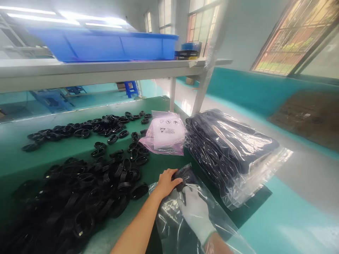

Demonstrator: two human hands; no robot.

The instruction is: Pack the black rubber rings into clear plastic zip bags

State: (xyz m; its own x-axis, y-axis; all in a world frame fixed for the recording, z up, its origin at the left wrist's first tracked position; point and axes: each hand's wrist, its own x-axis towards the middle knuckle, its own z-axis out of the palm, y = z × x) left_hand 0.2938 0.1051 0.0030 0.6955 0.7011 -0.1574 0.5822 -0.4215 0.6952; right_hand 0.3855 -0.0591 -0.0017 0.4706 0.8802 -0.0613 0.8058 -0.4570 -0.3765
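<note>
A clear plastic bag [172, 224] lies at the table's front, with something black [186, 174] at its far end. My bare left hand [168, 183] is closed on that far end, thumb and fingers around the plastic beside the black content. In a white glove, my right hand [194, 208] lies along the bag with its fingers stretched toward the black content and its thumb apart. I cannot tell for sure whether this hand is inside the bag or on top. Left of the bag is a large heap of coiled black cables [87, 194].
More coiled cables [100, 125] lie farther back on the green table [16, 155]. A pink bag with a white label [168, 130] sits ahead. To the right stands a bulky clear bag packed with black items [225, 141]. Overhead, a shelf [106, 76] carries a blue bin [113, 47].
</note>
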